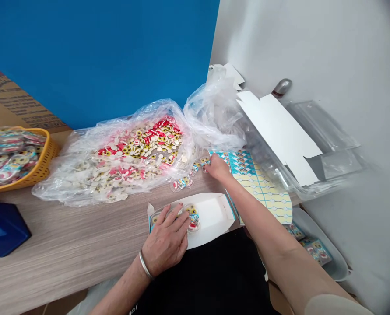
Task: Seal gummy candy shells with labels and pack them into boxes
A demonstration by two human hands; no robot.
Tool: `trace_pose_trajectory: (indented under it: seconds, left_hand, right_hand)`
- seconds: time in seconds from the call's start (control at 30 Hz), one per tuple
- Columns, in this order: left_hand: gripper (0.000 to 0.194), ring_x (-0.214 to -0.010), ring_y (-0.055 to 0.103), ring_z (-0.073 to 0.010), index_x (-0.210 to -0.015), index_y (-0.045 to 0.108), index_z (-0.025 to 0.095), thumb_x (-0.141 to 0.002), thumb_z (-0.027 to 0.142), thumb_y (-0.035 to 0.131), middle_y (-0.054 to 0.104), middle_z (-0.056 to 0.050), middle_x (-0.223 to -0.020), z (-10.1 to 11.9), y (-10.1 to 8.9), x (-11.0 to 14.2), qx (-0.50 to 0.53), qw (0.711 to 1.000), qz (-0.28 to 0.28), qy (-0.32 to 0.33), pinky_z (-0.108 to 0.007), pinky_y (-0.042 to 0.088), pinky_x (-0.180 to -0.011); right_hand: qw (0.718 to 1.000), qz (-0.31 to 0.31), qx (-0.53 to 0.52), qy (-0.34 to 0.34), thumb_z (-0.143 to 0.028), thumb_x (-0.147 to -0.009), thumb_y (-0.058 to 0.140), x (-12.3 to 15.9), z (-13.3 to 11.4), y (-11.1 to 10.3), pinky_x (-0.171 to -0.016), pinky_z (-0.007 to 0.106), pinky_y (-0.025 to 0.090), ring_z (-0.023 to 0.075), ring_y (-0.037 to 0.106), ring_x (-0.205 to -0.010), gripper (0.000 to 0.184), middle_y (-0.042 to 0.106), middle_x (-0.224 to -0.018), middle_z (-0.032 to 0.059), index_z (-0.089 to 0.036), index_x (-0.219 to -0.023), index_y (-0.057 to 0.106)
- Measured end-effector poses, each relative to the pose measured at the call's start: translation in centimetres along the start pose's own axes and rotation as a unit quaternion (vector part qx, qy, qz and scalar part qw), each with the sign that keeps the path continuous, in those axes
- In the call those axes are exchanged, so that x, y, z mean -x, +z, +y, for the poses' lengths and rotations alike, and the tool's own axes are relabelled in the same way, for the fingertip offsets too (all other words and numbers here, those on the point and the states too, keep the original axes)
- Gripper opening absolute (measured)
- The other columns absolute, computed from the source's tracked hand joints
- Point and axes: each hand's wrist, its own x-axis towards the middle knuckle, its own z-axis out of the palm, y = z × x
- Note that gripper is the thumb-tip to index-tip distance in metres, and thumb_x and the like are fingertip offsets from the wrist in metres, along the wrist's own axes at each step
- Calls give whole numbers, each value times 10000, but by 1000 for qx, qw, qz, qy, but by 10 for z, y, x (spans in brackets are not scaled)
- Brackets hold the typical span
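My left hand [168,238], a bangle on its wrist, lies with fingers stretched over small clear plastic packs [192,214] with coloured discs. These packs sit in the left part of an open white cardboard box [214,214] near the table's front edge; the palm side is hidden. Beyond the box, my right hand [217,167] has its fingers closed on the edge of another clear plastic pack [205,162]. Just left of that hand, more such packs [182,183] lie on the table.
An opened plastic bag [138,151] of loose red, white and yellow discs spreads across the back. A yellow basket [47,159] of packs stands left, near a dark blue object [6,229]. To the right are printed sheets [263,188], clear plastic trays [326,131] and a grey tub [341,264].
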Motion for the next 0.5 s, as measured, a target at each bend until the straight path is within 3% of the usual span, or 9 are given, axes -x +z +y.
trace_pose_trajectory:
  seconds: [0.1,0.2,0.27,0.37,0.5]
  left_hand:
    - [357,-1414,416,-277,-1255,657,206,-917,259,554,668,-39,-1329,0,0,0,6,1000,-8,-5,-510,219,-1242]
    - [398,-1361,471,-286,-1287,638,196,-899,244,559,665,-69,-1323,1,-1,-1,13,1000,-3,-18,-520,273,-1219]
    - [435,-1332,496,-286,-1316,609,170,-890,230,549,643,-97,-1347,2,-3,-2,17,999,0,-30,-514,300,-1204]
    - [513,-1304,517,-276,-1377,547,135,-868,197,535,605,-128,-1384,3,-7,-5,18,999,2,-41,-492,330,-1184]
    - [597,-1318,505,-287,-1460,487,196,-865,197,529,531,-108,-1482,3,-8,-6,-3,1000,-10,-21,-505,347,-1157]
  right_hand:
    - [999,8,-34,5,-302,-936,552,14,15,-4,-819,298,483,231,683,-1022,354,720,-1117,145,-113,-1235,572]
    - [983,30,-178,-41,-291,-956,491,63,32,-19,-792,293,486,197,676,-911,287,729,-1028,94,-129,-1171,591]
    - [951,-45,-286,-107,-282,-952,478,104,38,-21,-743,279,490,183,671,-855,259,731,-972,49,-175,-1141,620]
    - [924,-157,-314,-149,-256,-936,514,153,34,-5,-708,264,480,171,660,-795,200,725,-881,18,-199,-1057,663]
    - [948,-155,-238,-147,-201,-912,575,172,16,28,-727,262,466,162,645,-750,161,715,-836,20,-182,-1043,667]
